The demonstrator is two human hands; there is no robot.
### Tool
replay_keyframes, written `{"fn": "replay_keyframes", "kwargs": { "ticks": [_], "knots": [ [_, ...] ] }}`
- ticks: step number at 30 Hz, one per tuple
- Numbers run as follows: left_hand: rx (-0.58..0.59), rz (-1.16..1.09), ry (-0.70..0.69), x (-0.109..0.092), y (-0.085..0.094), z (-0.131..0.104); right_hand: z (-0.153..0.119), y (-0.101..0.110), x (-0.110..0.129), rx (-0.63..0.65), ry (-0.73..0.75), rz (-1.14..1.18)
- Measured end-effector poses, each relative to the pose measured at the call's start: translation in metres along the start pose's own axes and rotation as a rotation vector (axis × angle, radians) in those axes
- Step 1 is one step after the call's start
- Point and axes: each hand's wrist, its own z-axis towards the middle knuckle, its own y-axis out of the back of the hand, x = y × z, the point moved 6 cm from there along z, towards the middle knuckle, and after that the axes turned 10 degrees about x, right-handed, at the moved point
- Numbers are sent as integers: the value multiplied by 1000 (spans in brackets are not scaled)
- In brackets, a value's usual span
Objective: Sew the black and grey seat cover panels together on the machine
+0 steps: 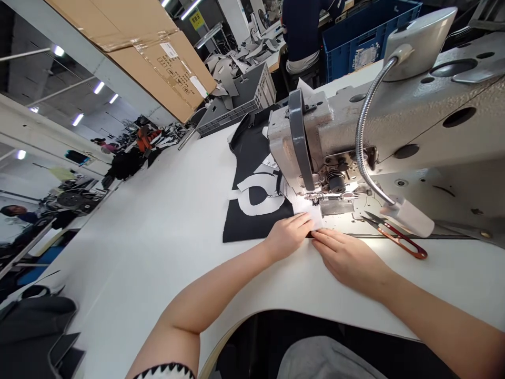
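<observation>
garment workshop | industrial sewing machine [355,131]; cut fabric pieces [256,189]; cardboard boxes [158,52]; blue crate [355,37]

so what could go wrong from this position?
1. Both hands, left hand and right hand, press the white piece close to the presser foot; fingertips could get caught.
2. The black fabric lies loose at the left and might skew.
3. The snips lie near the right hand.

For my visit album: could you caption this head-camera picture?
Both hands, left and right, press white fabric flat under a sewing machine.
</observation>
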Motion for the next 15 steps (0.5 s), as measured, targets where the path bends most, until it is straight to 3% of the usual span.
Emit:
{"fn": "replay_keyframes", "kwargs": {
  "ticks": [7, 15],
  "knots": [
    [-128, -104, -14, 15, -12, -10, -9, 19, -27, -77, -273, 28],
    [-242, -167, -42, 11, -10, -11, -4, 6, -26, 10, -261, 0]
  ]
}}
